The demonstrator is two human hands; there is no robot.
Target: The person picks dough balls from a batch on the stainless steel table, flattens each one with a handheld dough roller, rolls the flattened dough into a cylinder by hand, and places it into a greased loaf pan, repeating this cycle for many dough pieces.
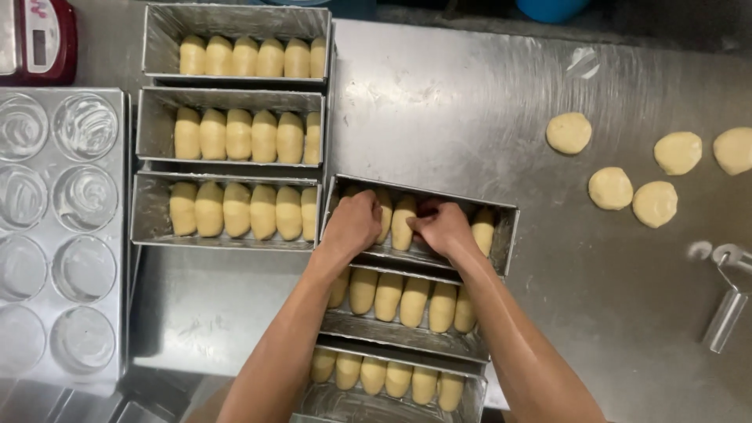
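Both my hands reach into the top loaf pan [501,227] of a three-pan strap in front of me. My left hand [354,223] presses on rolled dough pieces at the pan's left side. My right hand [443,227] is closed around a dough roll [403,222] near the pan's middle. More rolls stand side by side in that pan, partly hidden by my hands. The two nearer pans [392,333] hold rows of several dough rolls [389,295].
A second strap of three filled loaf pans [153,141] lies at the upper left. A round-cup baking tray [63,235] sits at far left, a red scale [43,35] above it. Flat dough rounds [611,188] and a metal tool [724,313] lie on the steel table at right.
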